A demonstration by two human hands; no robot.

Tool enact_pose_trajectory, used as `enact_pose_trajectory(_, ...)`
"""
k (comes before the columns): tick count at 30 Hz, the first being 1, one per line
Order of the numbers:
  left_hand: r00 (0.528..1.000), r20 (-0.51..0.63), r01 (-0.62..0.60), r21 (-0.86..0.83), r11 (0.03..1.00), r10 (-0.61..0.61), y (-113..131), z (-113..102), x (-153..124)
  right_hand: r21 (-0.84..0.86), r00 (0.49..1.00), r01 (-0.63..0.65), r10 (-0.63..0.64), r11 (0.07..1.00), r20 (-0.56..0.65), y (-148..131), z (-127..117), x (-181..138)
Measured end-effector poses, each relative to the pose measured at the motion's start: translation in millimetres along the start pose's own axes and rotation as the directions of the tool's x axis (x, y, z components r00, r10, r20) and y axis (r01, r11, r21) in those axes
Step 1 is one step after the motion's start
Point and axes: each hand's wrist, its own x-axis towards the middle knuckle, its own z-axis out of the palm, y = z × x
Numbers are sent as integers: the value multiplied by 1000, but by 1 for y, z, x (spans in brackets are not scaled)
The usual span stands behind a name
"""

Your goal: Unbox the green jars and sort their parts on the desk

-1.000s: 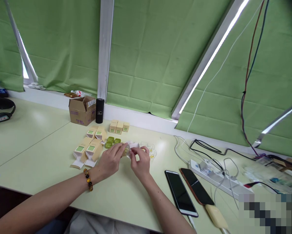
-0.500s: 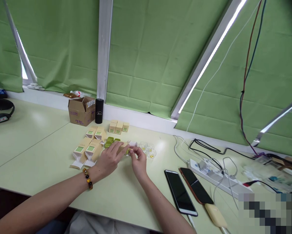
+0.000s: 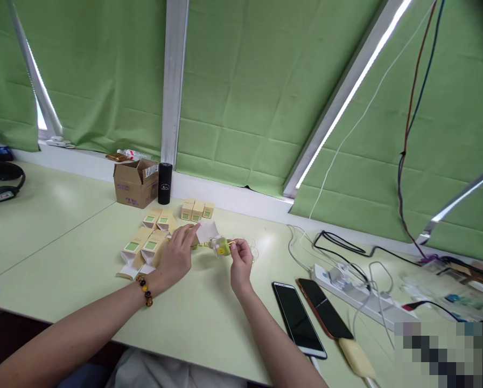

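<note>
My right hand pinches a small clear bottle with a green top, which lies tilted in the air over the table. A thin pale strip or cord shows by the fingertips. My left hand closes around a small tan cardboard box, mostly hidden behind the fingers; its open white flap points toward the bottle. Left of that hand stand several opened tan boxes with green labels. Green pieces behind my left hand are almost wholly covered. Small clear items lie beyond my right hand, partly hidden.
Three small closed boxes stand behind, near a black tumbler and an open carton. To the right lie two phones, a white power strip and loose cables. Headphones rest far left.
My right hand has drawn back to the right and up, and the bottle now shows clear of the box. My left hand has shifted slightly left, with the white flap now visible.
</note>
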Motion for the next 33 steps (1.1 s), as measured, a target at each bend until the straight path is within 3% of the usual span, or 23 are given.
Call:
enact_pose_trajectory(3, 993, -25, 112, -131, 985, -116, -2, 1, 2, -207, 968, 145, -95, 968, 232, -1, -6, 0)
enact_pose_trajectory(6, 981, -19, 178, -295, 939, -192, -3, 5, 1, -424, 886, 351, -150, 835, 439, 2, -9, -1)
enact_pose_trajectory(10, 964, 40, 249, -474, 845, -262, -6, 13, -2, -523, 806, 506, -160, 686, 569, 7, -10, -4)
enact_pose_trajectory(15, 940, 84, 297, -677, 673, -331, -4, 16, -1, -572, 823, 468, -97, 673, 560, 5, -7, -6)
enact_pose_trajectory(19, 932, 150, 311, -796, 519, -329, 2, 12, 0, -537, 872, 365, -78, 760, 483, -1, -6, -6)
enact_pose_trajectory(24, 912, 247, 349, -888, 301, -327, 8, 6, 0, -379, 925, 284, -148, 881, 350, -10, -3, -7)
enact_pose_trajectory(33, 877, 436, 431, -900, -71, -200, 8, 11, -4, -188, 917, 229, -147, 955, 370, -22, 9, -19)
